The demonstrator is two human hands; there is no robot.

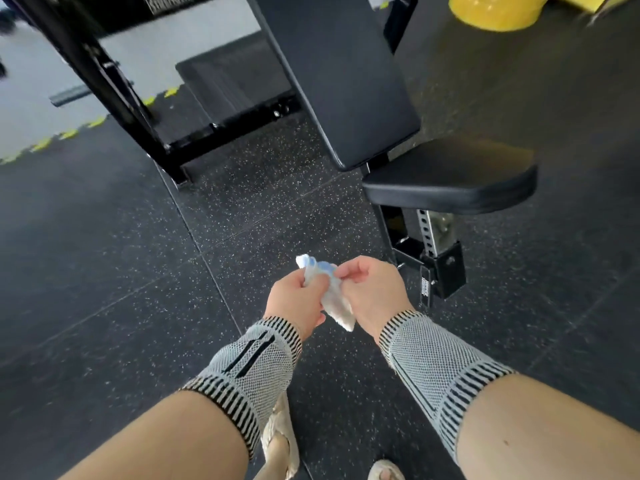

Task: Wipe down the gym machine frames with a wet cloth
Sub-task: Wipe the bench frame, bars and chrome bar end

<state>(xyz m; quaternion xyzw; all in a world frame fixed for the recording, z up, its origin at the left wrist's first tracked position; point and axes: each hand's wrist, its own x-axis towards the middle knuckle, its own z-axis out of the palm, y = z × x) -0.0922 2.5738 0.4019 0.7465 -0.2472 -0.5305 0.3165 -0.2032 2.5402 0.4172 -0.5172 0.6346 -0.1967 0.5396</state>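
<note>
A small white and pale blue cloth [334, 296] is bunched between both hands at the centre of the view. My left hand [296, 301] grips its upper left part and my right hand [372, 291] pinches its right side. Both wrists wear grey knitted sleeves. Just beyond the hands stands a black gym machine: its padded seat [453, 181] is up and to the right, the long black back pad [339, 74] rises behind it, and the seat post frame [433, 258] with a perforated steel bar stands close to my right hand.
A black steel frame upright [104, 84] with a floor foot slants across the upper left. Speckled black rubber floor tiles [114, 258] spread all around. A yellow rounded object [491, 12] sits at the top right. My feet [280, 441] show at the bottom edge.
</note>
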